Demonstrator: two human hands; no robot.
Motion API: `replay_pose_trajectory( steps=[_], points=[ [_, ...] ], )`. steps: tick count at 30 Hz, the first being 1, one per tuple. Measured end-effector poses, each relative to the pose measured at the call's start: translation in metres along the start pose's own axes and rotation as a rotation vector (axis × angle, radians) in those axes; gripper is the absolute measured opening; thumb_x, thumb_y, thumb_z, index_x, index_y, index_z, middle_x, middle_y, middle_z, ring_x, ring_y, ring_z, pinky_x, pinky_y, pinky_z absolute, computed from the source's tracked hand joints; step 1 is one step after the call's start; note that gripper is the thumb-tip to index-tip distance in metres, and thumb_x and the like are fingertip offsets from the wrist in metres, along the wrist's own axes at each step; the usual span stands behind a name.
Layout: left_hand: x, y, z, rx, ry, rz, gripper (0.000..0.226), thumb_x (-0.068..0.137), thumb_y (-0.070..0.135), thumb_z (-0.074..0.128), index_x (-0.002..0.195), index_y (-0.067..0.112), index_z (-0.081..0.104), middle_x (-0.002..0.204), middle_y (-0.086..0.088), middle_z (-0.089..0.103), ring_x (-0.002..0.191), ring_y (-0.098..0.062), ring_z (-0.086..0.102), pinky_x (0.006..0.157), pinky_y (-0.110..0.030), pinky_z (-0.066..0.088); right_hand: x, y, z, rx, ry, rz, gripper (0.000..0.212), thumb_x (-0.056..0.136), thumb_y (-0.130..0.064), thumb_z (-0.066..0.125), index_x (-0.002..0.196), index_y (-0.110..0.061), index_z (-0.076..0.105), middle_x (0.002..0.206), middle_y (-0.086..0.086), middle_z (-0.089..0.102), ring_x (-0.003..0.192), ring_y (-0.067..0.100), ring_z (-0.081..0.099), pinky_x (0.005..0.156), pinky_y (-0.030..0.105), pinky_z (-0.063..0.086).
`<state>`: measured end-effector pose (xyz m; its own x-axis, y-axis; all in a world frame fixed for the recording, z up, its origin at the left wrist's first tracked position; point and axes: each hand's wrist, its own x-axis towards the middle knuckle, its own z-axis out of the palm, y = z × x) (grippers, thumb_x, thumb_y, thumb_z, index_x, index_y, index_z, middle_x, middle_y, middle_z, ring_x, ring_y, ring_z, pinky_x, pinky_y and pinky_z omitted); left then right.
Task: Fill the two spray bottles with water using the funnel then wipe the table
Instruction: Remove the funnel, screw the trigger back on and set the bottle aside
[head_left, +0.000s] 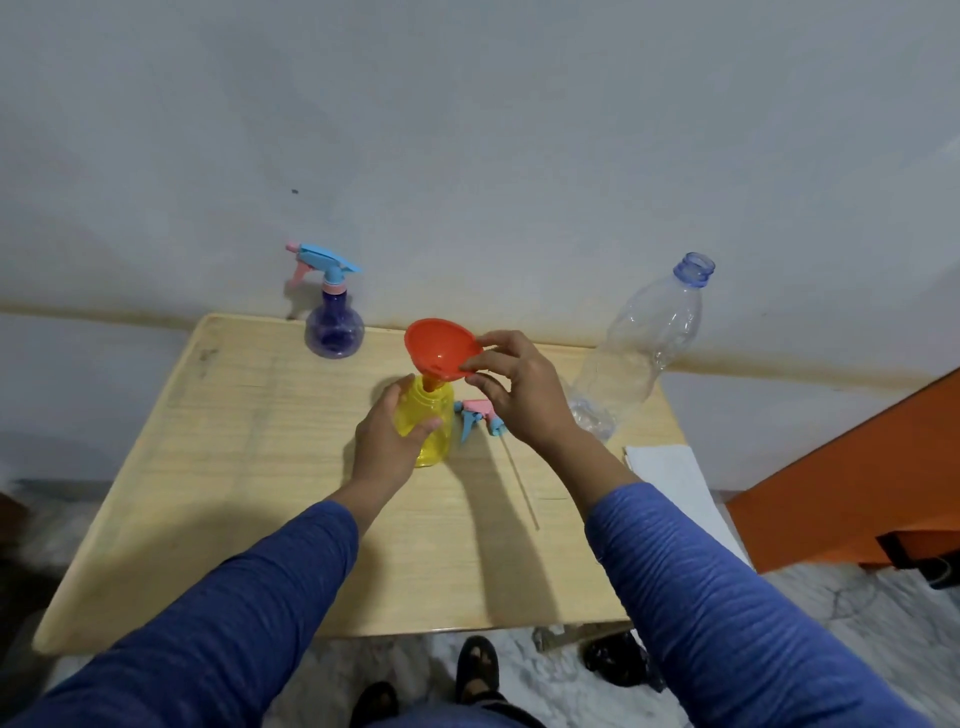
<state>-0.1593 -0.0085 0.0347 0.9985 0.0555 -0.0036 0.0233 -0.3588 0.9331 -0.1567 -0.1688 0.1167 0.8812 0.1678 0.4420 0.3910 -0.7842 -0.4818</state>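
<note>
A yellow spray bottle (428, 423) stands uncapped in the middle of the wooden table (218, 467). My left hand (387, 441) grips its body. A red funnel (439, 351) sits with its orange spout in the bottle's neck, and my right hand (519, 395) pinches the funnel's right rim. The yellow bottle's pink and blue spray head (480, 415) lies on the table just right of it, its dip tube (522, 491) pointing toward me. A purple spray bottle (332, 325) with its blue and pink head on stands at the table's far edge.
A clear plastic water bottle (641, 348), open and nearly empty, stands at the table's right side. A white cloth (675, 486) lies over the right edge. An orange piece of furniture (857, 478) is to the right. The wall is right behind the table.
</note>
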Motion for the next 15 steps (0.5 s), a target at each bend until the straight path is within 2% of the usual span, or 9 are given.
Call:
replay_pose_trajectory(
  steps=[2, 4, 6, 10, 15],
  points=[
    [0.0, -0.001, 0.0, -0.009, -0.001, 0.0, 0.059, 0.079, 0.027, 0.072, 0.132, 0.027, 0.045, 0.125, 0.004, 0.057, 0.114, -0.017, 0.051, 0.091, -0.028, 0.04, 0.005, 0.001, -0.003, -0.007, -0.012, -0.018, 0.015, 0.08, -0.013, 0.07, 0.093, -0.009, 0.075, 0.108, 0.011, 0.065, 0.097, 0.023, 0.063, 0.082, 0.002, 0.034],
    [0.001, -0.001, 0.0, -0.015, -0.002, 0.004, 0.059, 0.079, 0.027, 0.072, 0.131, 0.028, 0.045, 0.126, 0.005, 0.057, 0.115, -0.015, 0.05, 0.091, -0.027, 0.039, 0.008, 0.001, -0.005, -0.009, -0.03, -0.039, 0.017, 0.08, -0.015, 0.069, 0.094, -0.008, 0.075, 0.102, 0.012, 0.067, 0.094, 0.025, 0.065, 0.08, 0.016, 0.041],
    [0.001, -0.001, -0.001, -0.011, -0.001, 0.005, 0.059, 0.079, 0.027, 0.072, 0.132, 0.028, 0.045, 0.126, 0.005, 0.056, 0.114, -0.014, 0.05, 0.091, -0.026, 0.039, 0.011, 0.0, -0.006, -0.007, -0.022, -0.06, 0.018, 0.08, -0.017, 0.067, 0.094, -0.008, 0.075, 0.098, 0.013, 0.068, 0.091, 0.025, 0.066, 0.078, 0.021, 0.044],
    [0.001, -0.002, -0.001, -0.009, -0.001, 0.006, 0.06, 0.078, 0.028, 0.073, 0.132, 0.027, 0.045, 0.124, 0.004, 0.057, 0.11, -0.012, 0.05, 0.088, -0.027, 0.039, 0.015, 0.0, -0.007, 0.001, 0.031, -0.075, 0.018, 0.082, -0.016, 0.066, 0.096, -0.01, 0.075, 0.096, 0.012, 0.068, 0.088, 0.024, 0.066, 0.076, 0.022, 0.045],
    [0.001, -0.002, -0.002, -0.016, -0.008, 0.009, 0.061, 0.078, 0.029, 0.073, 0.132, 0.029, 0.044, 0.118, 0.009, 0.054, 0.104, -0.008, 0.046, 0.087, -0.026, 0.039, 0.02, 0.001, -0.008, -0.005, 0.002, -0.077, 0.018, 0.082, -0.016, 0.066, 0.098, -0.01, 0.074, 0.095, 0.012, 0.068, 0.087, 0.023, 0.065, 0.075, 0.02, 0.042]
  ],
)
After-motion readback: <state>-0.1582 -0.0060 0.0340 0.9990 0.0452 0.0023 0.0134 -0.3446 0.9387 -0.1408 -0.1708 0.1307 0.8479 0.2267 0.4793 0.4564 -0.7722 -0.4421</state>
